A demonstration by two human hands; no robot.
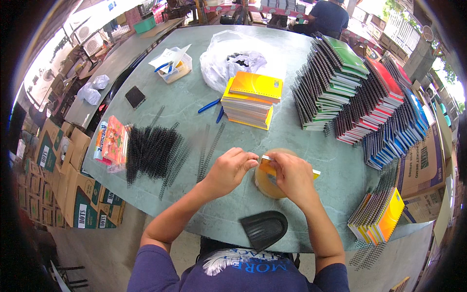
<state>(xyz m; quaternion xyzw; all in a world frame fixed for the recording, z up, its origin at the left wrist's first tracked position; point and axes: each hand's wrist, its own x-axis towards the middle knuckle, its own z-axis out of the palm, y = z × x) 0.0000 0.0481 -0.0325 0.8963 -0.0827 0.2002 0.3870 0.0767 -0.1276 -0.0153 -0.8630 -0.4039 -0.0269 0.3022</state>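
My right hand [294, 176] grips a small yellow notebook [267, 167] above a round tan block [265, 188]; the fingers hide most of its cover. Close to the notebook's left end, the fingertips of my left hand [233, 168] are pinched together. What they hold, if anything, is too small to make out. Loose black spiral coils [210, 152] lie beside my left hand, one of them blurred. Beyond both hands stands a stack of yellow notebooks [248, 104] with punched edges. A black rounded rubber pad [264, 229] rests at the table's near edge.
A heap of black coils [153, 151] is at left, beside wrapped booklets [114, 141]. Spiral-bound notebooks stand in green [333, 82], red [372, 102] and blue [399, 131] stacks at right, yellow ones [379, 216] nearer. Blue-handled tools [209, 106], a plastic bag [219, 61] and a tub [175, 73] lie farther back.
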